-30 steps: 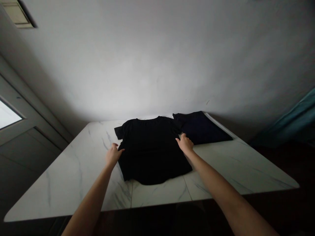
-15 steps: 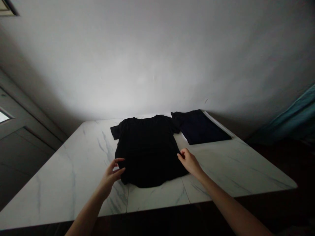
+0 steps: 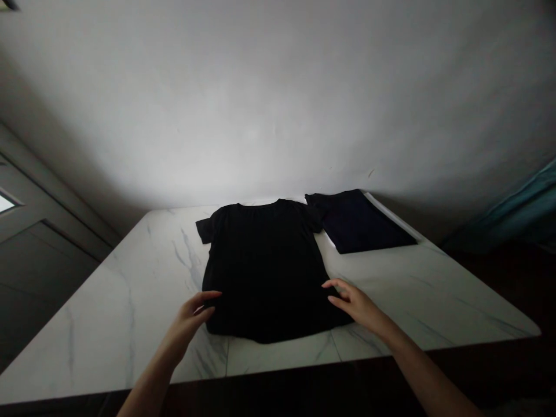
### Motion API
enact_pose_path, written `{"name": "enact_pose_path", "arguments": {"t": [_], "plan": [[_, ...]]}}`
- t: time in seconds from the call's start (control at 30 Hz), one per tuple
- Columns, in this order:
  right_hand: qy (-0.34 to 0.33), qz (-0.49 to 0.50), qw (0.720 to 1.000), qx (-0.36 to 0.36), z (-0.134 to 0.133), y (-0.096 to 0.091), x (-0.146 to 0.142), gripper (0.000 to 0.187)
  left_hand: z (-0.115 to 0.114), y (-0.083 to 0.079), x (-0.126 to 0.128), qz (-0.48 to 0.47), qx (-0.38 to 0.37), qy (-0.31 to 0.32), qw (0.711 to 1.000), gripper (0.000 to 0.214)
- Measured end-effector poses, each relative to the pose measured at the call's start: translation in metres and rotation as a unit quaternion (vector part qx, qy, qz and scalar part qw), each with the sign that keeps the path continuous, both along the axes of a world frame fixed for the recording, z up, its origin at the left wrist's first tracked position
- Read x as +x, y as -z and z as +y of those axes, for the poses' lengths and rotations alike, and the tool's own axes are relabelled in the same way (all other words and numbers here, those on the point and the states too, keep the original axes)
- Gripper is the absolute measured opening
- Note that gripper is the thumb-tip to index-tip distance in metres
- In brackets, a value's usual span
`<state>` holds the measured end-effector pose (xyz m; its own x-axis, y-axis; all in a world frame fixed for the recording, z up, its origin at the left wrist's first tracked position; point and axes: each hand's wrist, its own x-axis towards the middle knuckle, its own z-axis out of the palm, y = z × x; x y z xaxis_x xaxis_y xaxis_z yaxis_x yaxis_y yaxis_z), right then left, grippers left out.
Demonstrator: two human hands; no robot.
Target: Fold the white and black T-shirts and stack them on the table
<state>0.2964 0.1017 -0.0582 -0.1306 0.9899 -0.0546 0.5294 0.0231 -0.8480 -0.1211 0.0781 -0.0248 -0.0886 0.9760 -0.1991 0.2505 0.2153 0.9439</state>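
A black short-sleeved T-shirt [image 3: 266, 272] lies flat and spread out on a white marble table [image 3: 130, 307], its collar toward the far side. My left hand [image 3: 187, 322] is at the shirt's lower left side, with its fingertips at the cloth edge and its fingers apart. My right hand [image 3: 355, 304] is at the lower right side, with its fingertips over the shirt near the hem. Neither hand visibly lifts the cloth.
A folded dark navy garment [image 3: 357, 222] lies at the far right of the table on a white layer [image 3: 391, 215]. A grey wall rises behind the table. A door [image 3: 39, 272] stands at the left, and teal cloth [image 3: 512, 217] hangs at the right.
Both hands have slid toward me along the shirt's sides, ending near the hem. The hem now lies nearer me and the shirt looks longer and flatter. The view has turned slightly.
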Motion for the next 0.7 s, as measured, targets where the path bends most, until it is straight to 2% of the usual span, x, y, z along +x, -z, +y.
{"name": "enact_pose_path", "arguments": {"t": [0.1,0.2,0.43,0.5,0.6,0.7], "plan": [[0.017,-0.004,1.0,0.022,-0.007,0.006,-0.005,0.031,0.003,0.009,0.015,-0.076,0.002,-0.049,0.996,0.048],[0.018,-0.017,1.0,0.018,-0.01,0.009,-0.005,0.036,0.005,0.012,0.018,-0.127,-0.019,-0.073,0.989,0.056],[-0.025,-0.104,0.994,0.013,-0.015,0.006,0.006,0.041,-0.005,-0.013,0.0,-0.157,-0.099,0.017,0.983,0.091],[-0.035,-0.126,0.991,0.023,-0.014,0.006,0.008,0.042,-0.006,-0.017,-0.002,-0.144,-0.108,0.046,0.983,0.086],[-0.045,-0.148,0.987,0.038,-0.012,0.005,0.009,0.043,-0.003,-0.012,-0.007,-0.107,-0.113,0.06,0.986,0.065],[-0.047,-0.153,0.986,0.04,-0.011,0.003,0.009,0.044,0.0,-0.002,-0.015,0.0,-0.112,0.045,0.993,0.045]]}}
